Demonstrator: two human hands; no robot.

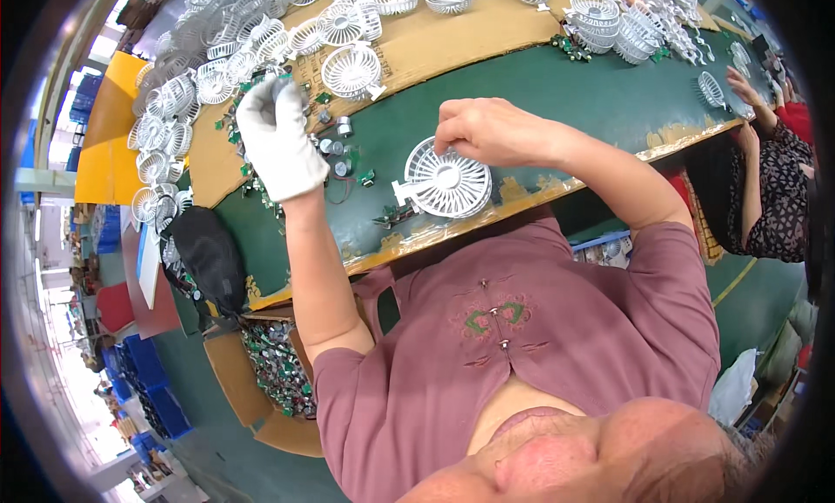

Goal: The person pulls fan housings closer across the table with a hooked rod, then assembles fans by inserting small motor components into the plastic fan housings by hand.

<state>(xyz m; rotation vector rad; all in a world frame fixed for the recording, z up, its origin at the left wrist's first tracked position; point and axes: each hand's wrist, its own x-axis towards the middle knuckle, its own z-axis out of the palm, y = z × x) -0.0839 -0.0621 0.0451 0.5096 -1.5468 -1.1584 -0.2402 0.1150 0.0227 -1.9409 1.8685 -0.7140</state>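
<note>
A white plastic fan guard (461,193), round with spokes and a short stem, lies near the table's front edge. The curled, bare fingers of my right hand (494,133) grip its upper rim. My left hand (277,146), in a white glove, is raised over the small parts to the left, its thumb and fingers closed. Something small and dark shows at those fingertips, too little to name. Close to the glove lie small silver motors (344,126) and green circuit boards (368,178).
White fan guards (351,71) are heaped along the cardboard (452,38) at the back and left. A black cloth bag (207,255) sits at the left table corner. Below stands a carton (237,377) of small parts. Another person's hand (744,90) is at the far right.
</note>
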